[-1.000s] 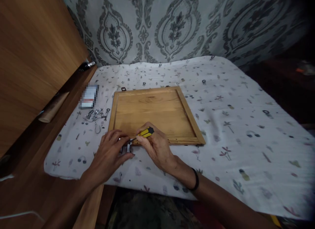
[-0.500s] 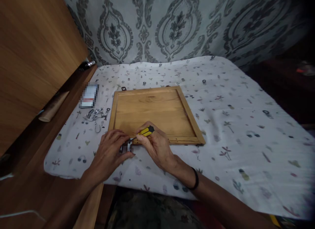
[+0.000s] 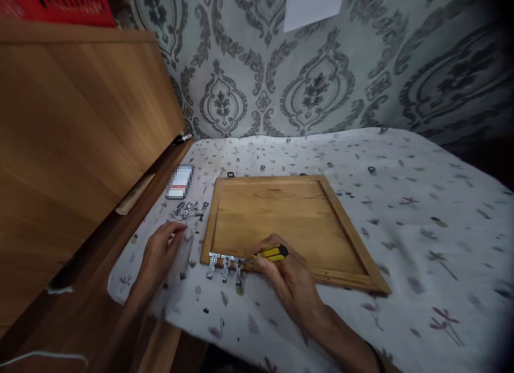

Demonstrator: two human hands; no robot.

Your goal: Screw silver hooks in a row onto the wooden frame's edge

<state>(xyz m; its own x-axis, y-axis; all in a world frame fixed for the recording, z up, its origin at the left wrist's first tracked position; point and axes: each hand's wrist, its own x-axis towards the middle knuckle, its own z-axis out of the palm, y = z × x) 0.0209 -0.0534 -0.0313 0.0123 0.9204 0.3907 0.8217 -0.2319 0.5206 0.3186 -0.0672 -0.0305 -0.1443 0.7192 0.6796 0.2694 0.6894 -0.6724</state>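
A yellow-and-black screwdriver [image 3: 273,252] is gripped in my right hand [image 3: 295,282], its tip at the plate of the rightmost of three metal hooks [image 3: 239,271]. These hooks stand in a row along the near edge of a wooden framed board [image 3: 273,218], at its left end, and jut over the cloth. My left hand [image 3: 163,250] is beside the board, fingers curved and somewhat apart. Its fingertips reach a blurred loose hook [image 3: 188,233] below the pile of metal hooks [image 3: 188,210]; firm contact is unclear.
A phone [image 3: 180,181] with a blurred-out screen lies beyond the pile. The patterned cloth [image 3: 401,244] spreads under everything. A wooden cabinet [image 3: 92,116] stands at the left with a red basket [image 3: 76,6] on top. Patterned fabric [image 3: 261,68] covers the back.
My left hand has left the metal hooks on the board's edge and moved out to the loose pile. My right hand still holds the screwdriver at the edge. The view has tilted up and left.
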